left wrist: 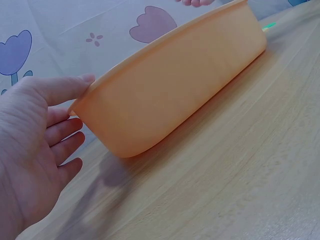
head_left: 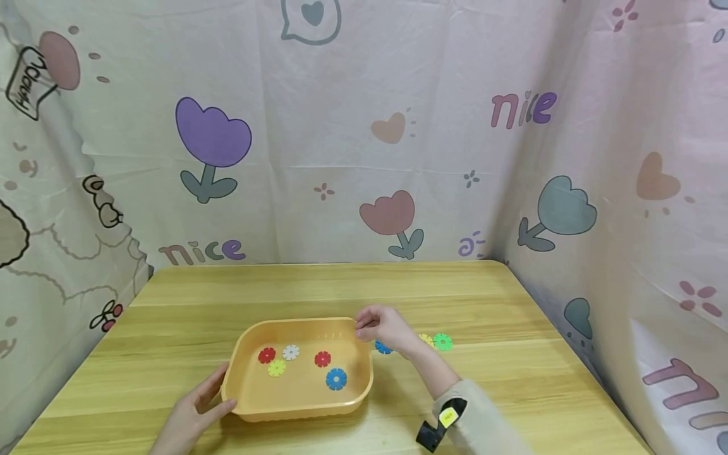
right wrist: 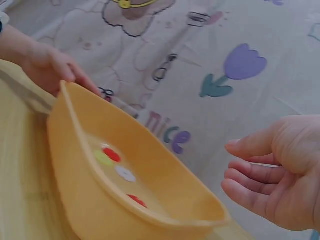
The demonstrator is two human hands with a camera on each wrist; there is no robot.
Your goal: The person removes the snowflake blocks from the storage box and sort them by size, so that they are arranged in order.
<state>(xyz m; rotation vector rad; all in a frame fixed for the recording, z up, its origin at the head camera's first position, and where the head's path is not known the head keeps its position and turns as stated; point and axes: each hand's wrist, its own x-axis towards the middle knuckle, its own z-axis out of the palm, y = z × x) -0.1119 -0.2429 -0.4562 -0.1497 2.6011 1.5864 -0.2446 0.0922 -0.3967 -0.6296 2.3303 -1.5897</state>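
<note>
A yellow-orange plastic basin point(head_left: 301, 404) stands on the wooden table. Inside lie several notched flower-shaped discs: red discs point(head_left: 322, 359), a white disc point(head_left: 291, 352), a yellow disc point(head_left: 276, 368) and a blue disc point(head_left: 336, 379). My left hand point(head_left: 196, 407) grips the basin's left side; in the left wrist view its thumb point(left wrist: 67, 90) lies on the rim with the fingers under it. Over the basin's far right corner is my right hand point(head_left: 387, 325), its fingers loosely bent. The right wrist view shows nothing between those fingers point(right wrist: 250, 192), apart from the rim.
Right of the basin, on the table point(head_left: 500, 379), lie another blue disc point(head_left: 383, 347), a yellow disc point(head_left: 426, 340) and a green disc point(head_left: 443, 342). The right forearm partly covers them. A printed cloth point(head_left: 318, 126) hangs behind and at both sides.
</note>
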